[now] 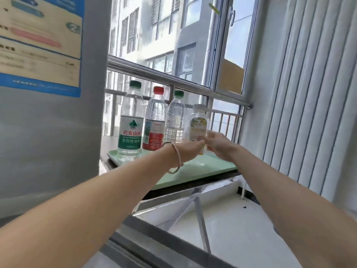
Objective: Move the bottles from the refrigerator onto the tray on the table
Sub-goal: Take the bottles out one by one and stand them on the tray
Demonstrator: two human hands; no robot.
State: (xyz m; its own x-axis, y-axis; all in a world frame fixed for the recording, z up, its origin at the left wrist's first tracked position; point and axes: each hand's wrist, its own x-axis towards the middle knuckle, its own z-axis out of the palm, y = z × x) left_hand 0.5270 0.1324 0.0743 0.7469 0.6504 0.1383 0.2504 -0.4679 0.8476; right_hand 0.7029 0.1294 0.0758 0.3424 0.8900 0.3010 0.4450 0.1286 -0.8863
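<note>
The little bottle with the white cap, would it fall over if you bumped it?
Probably yes. The little bottle looks nearly empty, so it is likely light and easy to knock over. It is narrow and taller than wide, so a sideways nudge could tip it. Once down, its round body might roll on the green tray.

The single head-worn camera looked forward and slightly down along both outstretched arms, close to the pale green tray by the window, refrigerator filling its left.
</note>
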